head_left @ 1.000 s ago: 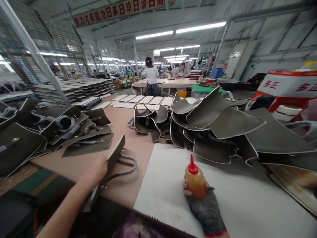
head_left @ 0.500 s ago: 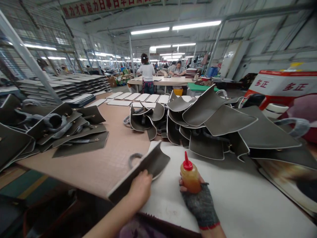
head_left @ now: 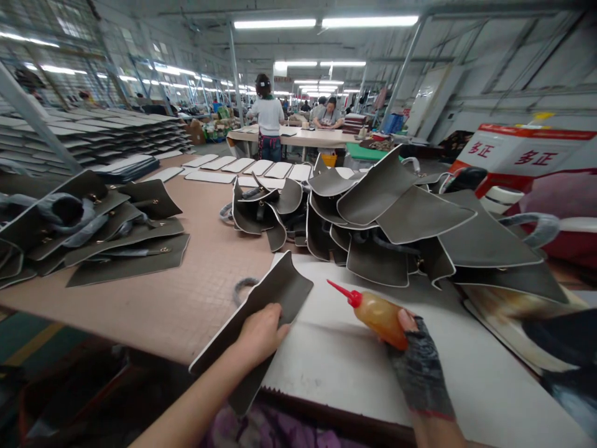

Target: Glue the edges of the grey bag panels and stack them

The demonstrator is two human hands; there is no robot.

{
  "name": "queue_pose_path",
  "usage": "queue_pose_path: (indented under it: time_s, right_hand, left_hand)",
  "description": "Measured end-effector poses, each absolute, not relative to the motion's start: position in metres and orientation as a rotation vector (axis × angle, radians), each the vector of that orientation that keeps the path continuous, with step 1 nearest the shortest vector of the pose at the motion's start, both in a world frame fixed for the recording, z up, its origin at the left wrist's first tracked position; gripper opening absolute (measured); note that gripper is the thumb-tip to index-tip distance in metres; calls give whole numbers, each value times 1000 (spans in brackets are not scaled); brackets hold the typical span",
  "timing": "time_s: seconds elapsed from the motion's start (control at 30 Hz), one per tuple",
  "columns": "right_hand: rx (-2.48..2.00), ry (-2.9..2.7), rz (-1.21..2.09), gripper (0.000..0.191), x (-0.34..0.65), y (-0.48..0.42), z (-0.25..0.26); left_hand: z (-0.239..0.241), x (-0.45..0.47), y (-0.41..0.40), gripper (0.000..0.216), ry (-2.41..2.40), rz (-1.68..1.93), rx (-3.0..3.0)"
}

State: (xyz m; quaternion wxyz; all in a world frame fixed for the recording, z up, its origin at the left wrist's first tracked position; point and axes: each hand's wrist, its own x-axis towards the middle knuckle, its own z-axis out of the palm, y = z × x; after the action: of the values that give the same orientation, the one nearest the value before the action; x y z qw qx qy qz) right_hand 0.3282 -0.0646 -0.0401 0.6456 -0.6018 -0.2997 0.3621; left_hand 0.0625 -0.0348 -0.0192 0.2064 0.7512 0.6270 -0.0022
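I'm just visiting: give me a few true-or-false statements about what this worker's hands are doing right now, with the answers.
1. The left hand grips a grey panel. True.
2. The right hand is bare. False: it wears a dark fingerless glove.
3. The squeeze bottle in the right hand stands upright. False: it is tilted, with its red nozzle pointing left toward the grey panel.
4. A pile of grey pieces lies beyond the white board. True.

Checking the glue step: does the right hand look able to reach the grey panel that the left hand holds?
Probably yes: the right hand holds the glue bottle tilted toward the grey panel in the left hand, with only bare white board between them.
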Motion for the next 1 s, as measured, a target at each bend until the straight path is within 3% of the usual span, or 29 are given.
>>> queue_pose_path:
  time_s: [0.27, 0.7, 1.0]
  right_hand:
    - [-1620, -1097, 593, 39, 306, -70, -32]
    - [-1592, -1281, 267, 31, 288, -50, -18]
    - [-1635, -1296, 253, 33, 290, -47, -18]
  left_hand:
    - [-27, 59, -28, 25, 1738, 32, 2052]
    - [-28, 57, -29, 26, 1710, 138, 2054]
    - [-26, 58, -29, 26, 1698, 145, 2023]
